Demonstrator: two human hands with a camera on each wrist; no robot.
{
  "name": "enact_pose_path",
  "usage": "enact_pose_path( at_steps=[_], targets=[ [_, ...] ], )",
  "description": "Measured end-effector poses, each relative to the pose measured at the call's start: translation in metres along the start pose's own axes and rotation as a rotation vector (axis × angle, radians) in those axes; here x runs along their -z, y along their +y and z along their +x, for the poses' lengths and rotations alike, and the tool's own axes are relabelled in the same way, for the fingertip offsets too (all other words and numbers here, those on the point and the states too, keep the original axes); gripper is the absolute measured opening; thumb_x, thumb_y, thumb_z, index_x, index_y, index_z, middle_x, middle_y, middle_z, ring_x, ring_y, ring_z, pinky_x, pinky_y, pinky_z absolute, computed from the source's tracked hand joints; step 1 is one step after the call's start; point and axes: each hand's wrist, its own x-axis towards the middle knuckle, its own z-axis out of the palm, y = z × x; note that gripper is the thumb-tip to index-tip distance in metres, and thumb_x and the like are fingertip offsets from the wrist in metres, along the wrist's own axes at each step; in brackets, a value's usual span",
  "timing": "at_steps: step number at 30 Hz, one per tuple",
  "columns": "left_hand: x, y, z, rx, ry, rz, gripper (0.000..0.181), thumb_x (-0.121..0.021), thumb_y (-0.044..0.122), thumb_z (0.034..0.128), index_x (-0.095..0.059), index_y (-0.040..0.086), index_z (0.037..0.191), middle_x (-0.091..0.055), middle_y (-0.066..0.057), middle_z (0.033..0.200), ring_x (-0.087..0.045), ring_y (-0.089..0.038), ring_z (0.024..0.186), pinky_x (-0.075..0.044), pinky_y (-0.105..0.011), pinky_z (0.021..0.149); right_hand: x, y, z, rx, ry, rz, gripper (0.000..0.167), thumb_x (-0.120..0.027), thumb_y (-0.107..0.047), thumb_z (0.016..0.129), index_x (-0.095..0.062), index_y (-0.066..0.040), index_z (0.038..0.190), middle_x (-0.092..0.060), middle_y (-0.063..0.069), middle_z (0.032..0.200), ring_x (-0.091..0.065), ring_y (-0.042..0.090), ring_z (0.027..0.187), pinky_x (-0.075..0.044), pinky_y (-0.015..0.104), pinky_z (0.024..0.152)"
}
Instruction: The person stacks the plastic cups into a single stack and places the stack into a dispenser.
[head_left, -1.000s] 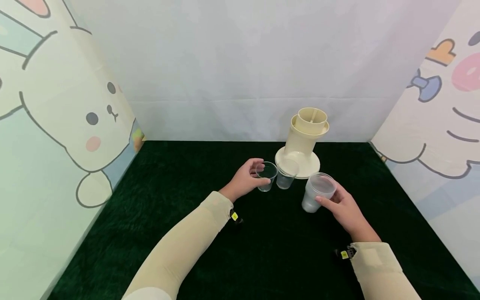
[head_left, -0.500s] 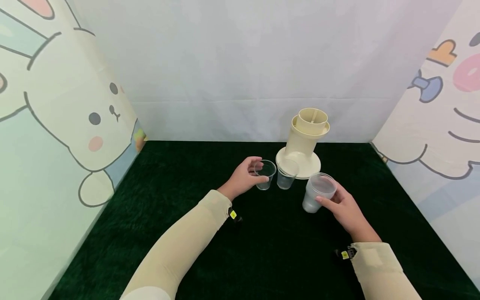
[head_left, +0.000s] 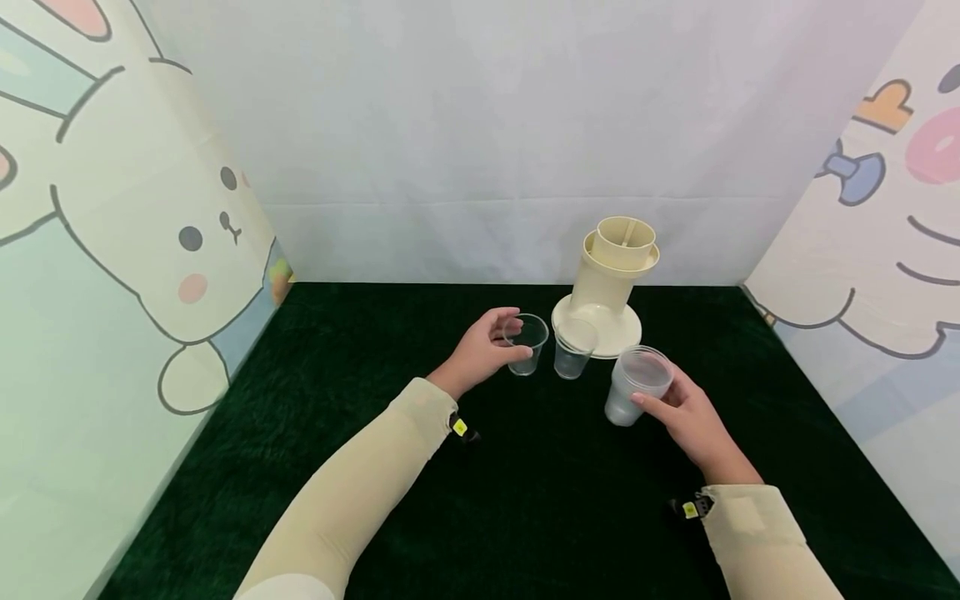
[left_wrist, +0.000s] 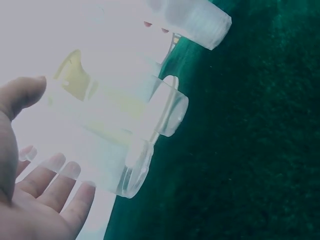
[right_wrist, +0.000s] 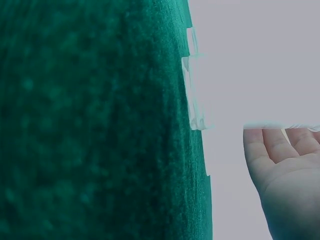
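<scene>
Left hand: my left hand curves round a single clear plastic cup near the centre of the head view, thumb on the near side, fingers behind; whether its base touches the dark green cloth, I cannot tell.
Standing cup: a second clear plastic cup stands upright just to the right in the frame, a narrow gap between, untouched by me.
Right hand: my right hand grips a cloudy stack of nested plastic cups right of centre, thumb in front.
Cream stand: a cream plastic cylinder on a round base rises behind the cups.
Done, I judge: two cups sit apart from the stack.
Left, I judge: releasing the one I hold; the nested rest, too many-layered to count.
</scene>
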Motion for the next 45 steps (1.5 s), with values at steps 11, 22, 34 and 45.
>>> enact_pose_path(
  at_steps=[11,22,34,45],
  targets=[
    [0.004,0.019,-0.004,-0.056,-0.046,-0.034,0.068,-0.081,0.020,0.0921,-0.048,0.023,0.152,-0.058,-0.002,0.142,-0.055,-0.015,0.130,-0.048,-0.045,0.107,-0.001,0.001,0.000,0.013,0.000,0.008,0.077,-0.067,-0.041,0.101,-0.027,-0.019,0.163,-0.040,0.013,0.156,-0.044,0.036,0.138,-0.037,0.061,0.111],
    [-0.003,0.044,-0.008,-0.142,-0.111,-0.023,0.071,-0.082,0.027,0.0907,-0.048,0.019,0.152,-0.058,-0.005,0.143,-0.056,-0.014,0.128,-0.048,-0.035,0.107,-0.001,0.004,0.000,0.021,0.005,-0.010,0.075,-0.067,-0.041,0.102,-0.029,-0.017,0.162,-0.044,0.012,0.154,-0.048,0.031,0.135,-0.045,0.026,0.100],
    [-0.022,0.079,-0.016,-0.166,-0.153,-0.047,0.070,-0.082,0.026,0.0912,-0.048,0.019,0.152,-0.058,0.002,0.142,-0.057,-0.009,0.127,-0.049,-0.030,0.104,-0.001,0.005,0.001,0.019,0.003,-0.004,0.076,-0.067,-0.042,0.102,-0.028,-0.019,0.163,-0.042,0.012,0.155,-0.047,0.032,0.135,-0.044,0.042,0.106],
    [-0.039,0.094,-0.015,-0.197,-0.178,-0.069,0.070,-0.083,0.024,0.0906,-0.049,0.016,0.151,-0.059,-0.003,0.143,-0.057,-0.007,0.125,-0.047,-0.035,0.108,-0.001,0.006,0.001,0.022,0.003,0.009,0.074,-0.067,-0.041,0.101,-0.030,-0.020,0.162,-0.044,0.012,0.154,-0.048,0.030,0.133,-0.045,0.021,0.097]
  ],
)
